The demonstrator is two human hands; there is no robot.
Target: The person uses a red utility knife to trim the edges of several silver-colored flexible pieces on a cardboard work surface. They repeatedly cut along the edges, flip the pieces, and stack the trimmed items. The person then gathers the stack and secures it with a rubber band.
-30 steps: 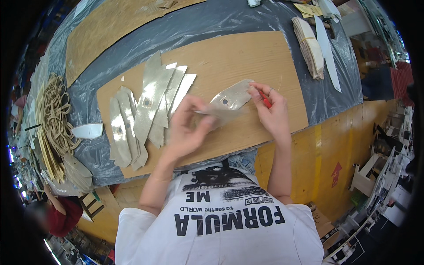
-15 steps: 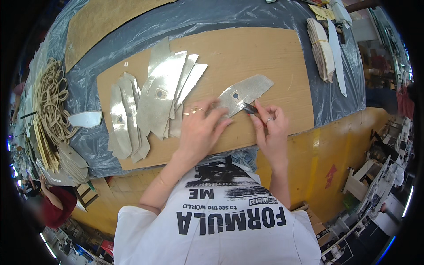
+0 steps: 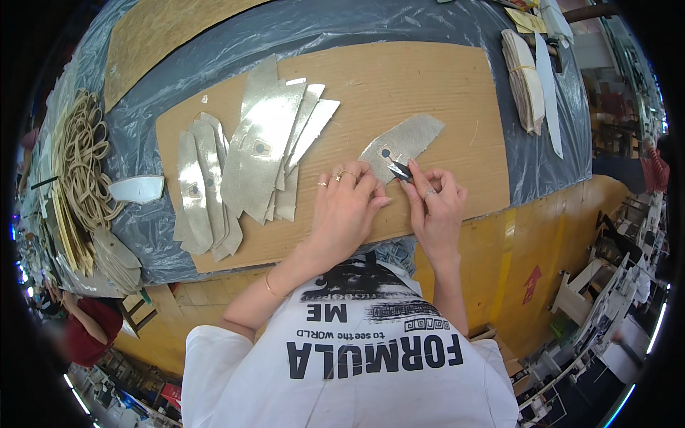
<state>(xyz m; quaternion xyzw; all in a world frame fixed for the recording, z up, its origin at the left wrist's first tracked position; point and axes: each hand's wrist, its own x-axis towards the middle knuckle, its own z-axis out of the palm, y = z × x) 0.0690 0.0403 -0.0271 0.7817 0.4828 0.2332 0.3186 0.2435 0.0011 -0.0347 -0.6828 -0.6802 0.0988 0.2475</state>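
Grey curved sheet piece [image 3: 417, 135]: there it lies, flat on brown cardboard [image 3: 399, 71], right of overlapping glossy grey pieces [image 3: 267, 132]!
Left hand [image 3: 347, 203]: fingers bent at its edge, any grip impossible to tell.
Right hand [image 3: 435, 205]: fingertips pinched together on a small black pointed tool [image 3: 401, 171]!
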